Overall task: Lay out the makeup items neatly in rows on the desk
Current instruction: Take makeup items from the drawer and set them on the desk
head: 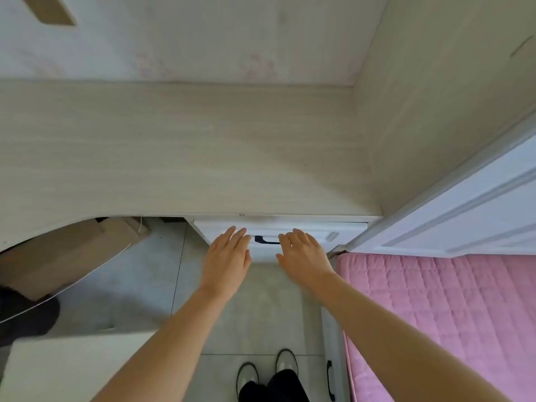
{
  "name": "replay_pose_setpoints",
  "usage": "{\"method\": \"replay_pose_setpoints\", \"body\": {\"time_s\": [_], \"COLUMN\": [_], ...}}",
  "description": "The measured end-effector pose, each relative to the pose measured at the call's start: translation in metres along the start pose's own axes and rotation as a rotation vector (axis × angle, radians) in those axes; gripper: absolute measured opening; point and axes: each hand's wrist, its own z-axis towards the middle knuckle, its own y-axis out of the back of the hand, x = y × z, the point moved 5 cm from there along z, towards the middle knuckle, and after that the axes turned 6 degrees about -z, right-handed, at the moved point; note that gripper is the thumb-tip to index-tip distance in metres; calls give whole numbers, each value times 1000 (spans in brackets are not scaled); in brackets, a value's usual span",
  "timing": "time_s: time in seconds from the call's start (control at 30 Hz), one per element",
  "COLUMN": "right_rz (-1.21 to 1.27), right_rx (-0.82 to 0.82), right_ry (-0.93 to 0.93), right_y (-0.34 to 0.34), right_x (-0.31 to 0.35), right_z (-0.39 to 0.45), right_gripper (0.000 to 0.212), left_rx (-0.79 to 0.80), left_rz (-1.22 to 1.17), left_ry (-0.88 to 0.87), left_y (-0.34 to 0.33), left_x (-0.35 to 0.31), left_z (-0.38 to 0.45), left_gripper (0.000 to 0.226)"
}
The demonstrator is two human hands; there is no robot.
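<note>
left hand (227,258): fingers straight and a bit spread, palm down, reaching at the white drawer (278,232) front just left of the handle, holding nothing
right hand (303,256): same deal, fingers straight and loose, just right of the handle
drawer handle (266,240): dark, sits between the two hands
table (179,152): pale wood-grain top, drawer tucked under its front edge
makeup items: can't spot any from here
writing/brands: nothing readable
bed (441,309): pink quilted cover, on the right
floor (249,311): grey tiles, person's shoes (265,369) at the bottom
</note>
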Motion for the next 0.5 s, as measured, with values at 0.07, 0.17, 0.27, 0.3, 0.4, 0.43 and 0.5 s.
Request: {"method": "replay_pose_setpoints", "body": {"time_s": [0.07,0.17,0.27,0.3,0.4,0.43,0.5], "right_rz": [56,102,112,108,101,103,94], "right_rx": [89,179,227,238,267,276,280], "right_ry": [58,89,94,91,80,72,66], "right_y": [-23,-44,-59,-64,-77,-81,-89], "right_x": [2,-1,0,-1,-3,-3,-3], "right_z": [9,20,28,30,38,41,45], "right_gripper": [46,44,41,40,45,47,47], "left_rx": [21,52,70,81,71,71,60], "left_rz": [25,64,64,73,79,81,83], "left_ry": [-15,-31,-13,-9,-9,-4,8], "left_y": [-13,-31,-44,-48,-56,-58,-62], "left_x": [2,7,13,14,15,15,15], "left_z": [9,13,19,20,23,23,23], "left_gripper": [38,46,53,54,56,57,58]}}
